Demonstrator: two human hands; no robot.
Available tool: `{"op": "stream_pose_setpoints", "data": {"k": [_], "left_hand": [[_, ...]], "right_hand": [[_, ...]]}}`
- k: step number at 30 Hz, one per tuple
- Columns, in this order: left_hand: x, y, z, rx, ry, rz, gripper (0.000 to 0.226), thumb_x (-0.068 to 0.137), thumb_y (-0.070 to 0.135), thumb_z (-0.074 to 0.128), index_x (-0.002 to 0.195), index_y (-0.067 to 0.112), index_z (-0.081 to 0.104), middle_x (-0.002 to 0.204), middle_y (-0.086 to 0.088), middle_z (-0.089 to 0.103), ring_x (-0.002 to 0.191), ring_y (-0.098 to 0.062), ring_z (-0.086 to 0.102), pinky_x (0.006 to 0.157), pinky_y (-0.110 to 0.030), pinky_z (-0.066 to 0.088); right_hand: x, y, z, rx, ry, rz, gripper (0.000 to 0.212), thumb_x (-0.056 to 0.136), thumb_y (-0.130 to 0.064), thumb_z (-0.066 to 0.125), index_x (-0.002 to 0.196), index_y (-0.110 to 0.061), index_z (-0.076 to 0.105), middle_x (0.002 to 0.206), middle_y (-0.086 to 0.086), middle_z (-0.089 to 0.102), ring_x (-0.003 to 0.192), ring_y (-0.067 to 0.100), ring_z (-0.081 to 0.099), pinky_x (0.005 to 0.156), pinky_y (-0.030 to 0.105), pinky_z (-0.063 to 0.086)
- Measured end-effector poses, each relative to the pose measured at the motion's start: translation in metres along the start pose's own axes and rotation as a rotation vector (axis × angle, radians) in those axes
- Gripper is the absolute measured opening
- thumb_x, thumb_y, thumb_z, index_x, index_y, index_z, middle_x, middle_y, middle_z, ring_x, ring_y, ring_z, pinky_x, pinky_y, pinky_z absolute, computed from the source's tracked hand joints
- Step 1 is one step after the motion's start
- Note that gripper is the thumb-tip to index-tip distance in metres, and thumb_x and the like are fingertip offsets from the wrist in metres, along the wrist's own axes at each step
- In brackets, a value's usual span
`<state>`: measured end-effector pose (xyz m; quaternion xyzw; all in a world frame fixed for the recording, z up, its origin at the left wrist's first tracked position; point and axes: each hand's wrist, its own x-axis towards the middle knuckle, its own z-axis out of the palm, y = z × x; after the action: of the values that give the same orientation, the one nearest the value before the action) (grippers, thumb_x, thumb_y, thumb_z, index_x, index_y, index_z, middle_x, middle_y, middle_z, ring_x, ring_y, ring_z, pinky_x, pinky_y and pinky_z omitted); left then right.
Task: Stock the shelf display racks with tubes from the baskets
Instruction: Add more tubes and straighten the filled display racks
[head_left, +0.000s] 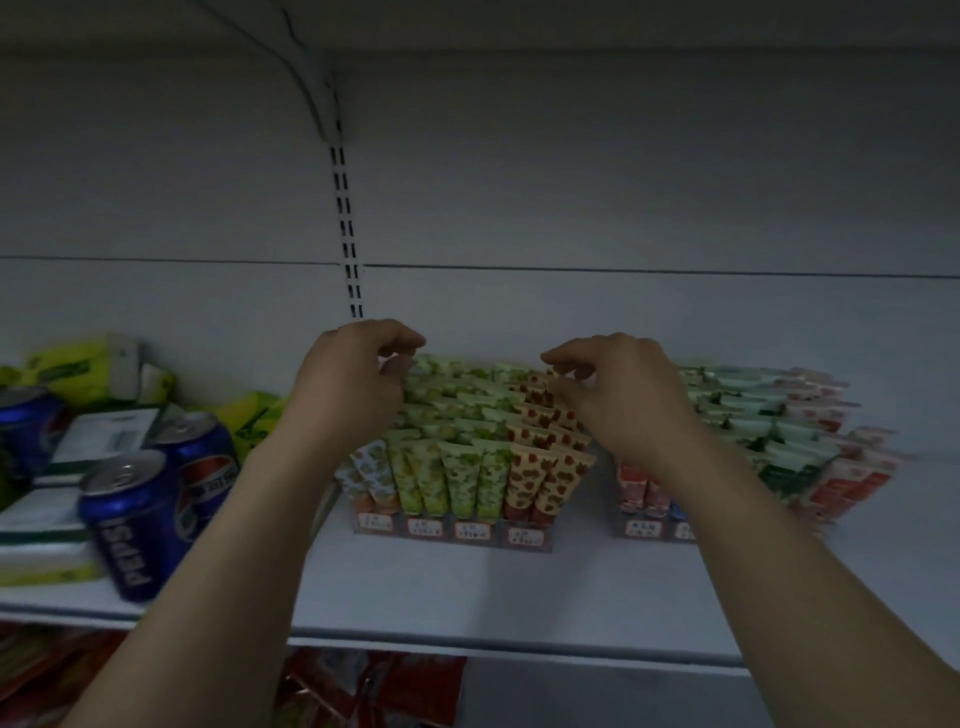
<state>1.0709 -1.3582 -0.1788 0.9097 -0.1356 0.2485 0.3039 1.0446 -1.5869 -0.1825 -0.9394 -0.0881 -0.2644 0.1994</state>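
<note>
Tubes (462, 483): soft squeeze type, rounded toward the cap, flattened to a straight crimped edge at the top. Stood cap-down in tight stepped rows, sorted in columns by print: pale floral at far left, green fruit pattern across the middle, strawberry-print tubes (545, 478) on cream at the right. Housed in the first display rack (452, 531), tiered, with a low front edge carrying four small white labels on red. Second display rack (644, 529) close to its right with a gap between, partly hidden behind the right forearm, loaded with green-and-white and red-and-white tubes; print blurred. Both racks set on a smooth white shelf (467, 587) against a flat pale back panel (571, 208). Left hand (353, 379): above the rear left corner of the first display rack, fingers curled, thumb and forefinger tips close together just over the back green tubes; hold on a tube not determinable. Right hand (623, 395): above the rear of the strawberry column, fingers curled downward, tips at the crimped tops; pinch or mere contact not determinable. At the left end of the shelf: glossy blue Pepsi cans (130, 525) with silver tops, the front one tilted; flat white-and-green packs (47, 519); soft yellow-green packs (78, 369) behind. Slotted metal upright (345, 228) running down the back panel.
</note>
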Motion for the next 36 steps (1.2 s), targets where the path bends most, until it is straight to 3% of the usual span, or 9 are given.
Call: {"op": "stream_pose_setpoints", "data": {"k": [9,15,22,28,32,36], "left_hand": [[-0.007,0.001,0.006,0.098,-0.094,0.126,0.022,0.095,0.021,0.056,0.114,0.022,0.067,0.119,0.002,0.064,0.113,-0.021,0.053,0.096,-0.036,0.045],[-0.004,0.010,0.039,0.184,-0.169,0.268,0.026,0.097,0.031,0.049,0.117,0.024,0.064,0.114,0.000,0.061,0.106,-0.025,0.050,0.090,-0.044,0.044],[0.004,0.000,0.051,0.171,-0.122,0.246,0.022,0.098,0.026,0.047,0.110,0.022,0.065,0.106,-0.001,0.061,0.102,-0.025,0.051,0.089,-0.044,0.043],[0.016,-0.013,0.025,-0.040,0.132,0.099,0.019,0.094,0.016,0.056,0.108,0.020,0.067,0.095,0.007,0.059,0.092,-0.016,0.058,0.084,-0.034,0.048],[0.018,-0.020,0.019,-0.046,0.085,0.033,0.017,0.093,0.017,0.059,0.106,0.021,0.068,0.096,0.006,0.061,0.097,-0.016,0.057,0.088,-0.033,0.047],[0.019,-0.011,0.024,0.073,-0.070,0.106,0.020,0.093,0.022,0.060,0.111,0.024,0.066,0.111,0.004,0.063,0.105,-0.015,0.054,0.091,-0.032,0.044]], "right_hand": [[-0.001,-0.025,0.018,-0.080,-0.062,-0.080,0.026,0.090,-0.031,0.062,0.114,-0.025,0.069,0.112,-0.002,0.070,0.104,0.019,0.061,0.095,0.035,0.044],[0.006,-0.027,0.032,-0.146,-0.084,-0.090,0.017,0.090,-0.029,0.059,0.100,-0.029,0.074,0.100,-0.002,0.071,0.093,0.022,0.062,0.082,0.032,0.044],[0.015,-0.022,0.034,-0.134,-0.146,-0.077,0.013,0.088,-0.023,0.064,0.093,-0.027,0.075,0.096,-0.002,0.071,0.089,0.019,0.063,0.077,0.026,0.045],[0.024,-0.009,0.021,0.025,0.028,-0.010,0.015,0.089,-0.023,0.065,0.101,-0.022,0.073,0.098,0.000,0.072,0.081,0.011,0.059,0.078,0.023,0.046],[0.028,-0.001,0.014,0.025,0.078,0.033,0.018,0.089,-0.019,0.064,0.104,-0.023,0.072,0.099,0.000,0.071,0.079,0.008,0.054,0.078,0.022,0.045],[0.031,0.006,0.010,0.024,0.077,0.061,0.018,0.090,-0.016,0.063,0.104,-0.024,0.071,0.097,-0.001,0.070,0.080,0.008,0.056,0.079,0.023,0.046]]}}
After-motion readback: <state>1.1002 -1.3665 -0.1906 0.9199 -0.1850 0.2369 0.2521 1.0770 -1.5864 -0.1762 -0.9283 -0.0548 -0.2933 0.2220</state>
